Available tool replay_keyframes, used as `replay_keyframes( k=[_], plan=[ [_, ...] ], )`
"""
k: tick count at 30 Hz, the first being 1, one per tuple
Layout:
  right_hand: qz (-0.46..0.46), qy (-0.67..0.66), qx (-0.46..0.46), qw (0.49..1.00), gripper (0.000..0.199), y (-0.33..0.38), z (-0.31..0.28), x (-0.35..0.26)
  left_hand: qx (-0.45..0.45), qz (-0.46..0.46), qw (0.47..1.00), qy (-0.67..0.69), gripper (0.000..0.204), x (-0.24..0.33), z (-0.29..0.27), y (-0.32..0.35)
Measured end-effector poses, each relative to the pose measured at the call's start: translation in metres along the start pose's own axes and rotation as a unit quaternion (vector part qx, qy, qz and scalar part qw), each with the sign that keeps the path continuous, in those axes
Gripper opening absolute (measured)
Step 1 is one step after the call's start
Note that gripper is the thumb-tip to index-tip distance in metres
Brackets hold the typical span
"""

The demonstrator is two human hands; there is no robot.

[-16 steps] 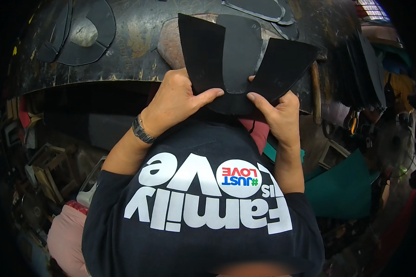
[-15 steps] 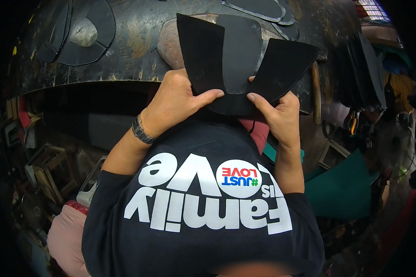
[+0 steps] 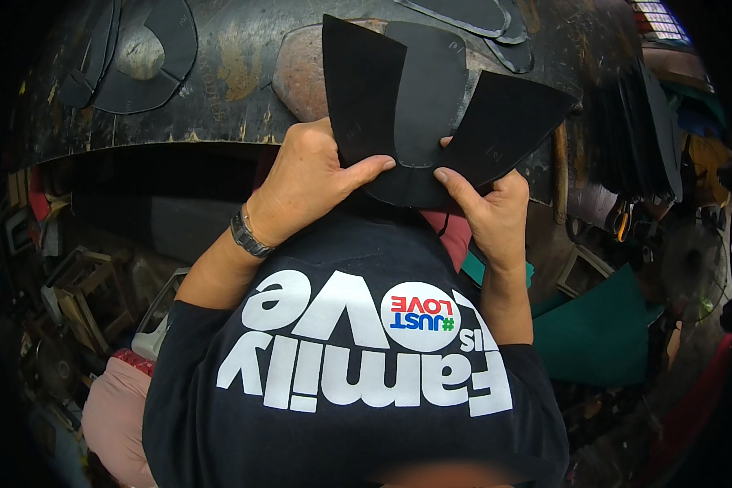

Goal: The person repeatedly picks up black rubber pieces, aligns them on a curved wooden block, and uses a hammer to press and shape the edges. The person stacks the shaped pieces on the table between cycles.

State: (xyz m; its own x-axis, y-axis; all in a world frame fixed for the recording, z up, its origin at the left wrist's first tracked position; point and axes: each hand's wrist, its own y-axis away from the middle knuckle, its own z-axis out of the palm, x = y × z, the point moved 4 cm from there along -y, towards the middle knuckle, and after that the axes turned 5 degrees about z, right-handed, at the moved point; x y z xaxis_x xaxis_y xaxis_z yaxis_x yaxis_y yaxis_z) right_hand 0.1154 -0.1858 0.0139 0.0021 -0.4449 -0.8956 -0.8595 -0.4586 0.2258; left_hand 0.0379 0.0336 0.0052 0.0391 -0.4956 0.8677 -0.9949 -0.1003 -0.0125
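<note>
The left hand [image 3: 313,183] and right hand [image 3: 488,203], both closed in a thumb-and-finger pinch, grip a black cut piece [image 3: 431,106] with two raised flaps at centre frame, over the near edge of a scuffed, dark bench [image 3: 220,73]. More dark cut-outs [image 3: 138,57] lie at upper left. Green sheet [image 3: 602,325] shows lower right; surrounding clutter is too dim to identify. Both wrists bend upward.

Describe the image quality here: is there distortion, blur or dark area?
Head view: strong fisheye bending, so the bench edge curves; the corners are black. The hands, left and right, and the black piece are sharp. The space under the bench is in deep shadow; the bottom edge is blurred.
</note>
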Motion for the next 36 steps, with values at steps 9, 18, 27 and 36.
replay_keyframes(
  k=[9, 18, 27, 36],
  plan=[
    [-0.011, -0.010, 0.017, 1.000, 0.027, 0.000, 0.004, -0.001, 0.023, 0.023, 0.999, 0.007, 0.032, 0.000, 0.003, 0.000],
    [-0.068, 0.069, 0.037, 0.995, 0.022, -0.002, 0.008, -0.004, 0.056, 0.058, 0.997, 0.002, 0.037, 0.000, 0.010, 0.001],
    [-0.087, 0.122, 0.042, 0.988, 0.049, -0.006, 0.014, -0.008, 0.072, 0.088, 0.993, -0.037, 0.041, 0.003, 0.011, 0.003],
    [-0.092, 0.190, 0.086, 0.974, 0.051, -0.008, 0.023, -0.017, 0.056, 0.059, 0.996, -0.039, 0.040, 0.005, 0.010, 0.004]
  ],
)
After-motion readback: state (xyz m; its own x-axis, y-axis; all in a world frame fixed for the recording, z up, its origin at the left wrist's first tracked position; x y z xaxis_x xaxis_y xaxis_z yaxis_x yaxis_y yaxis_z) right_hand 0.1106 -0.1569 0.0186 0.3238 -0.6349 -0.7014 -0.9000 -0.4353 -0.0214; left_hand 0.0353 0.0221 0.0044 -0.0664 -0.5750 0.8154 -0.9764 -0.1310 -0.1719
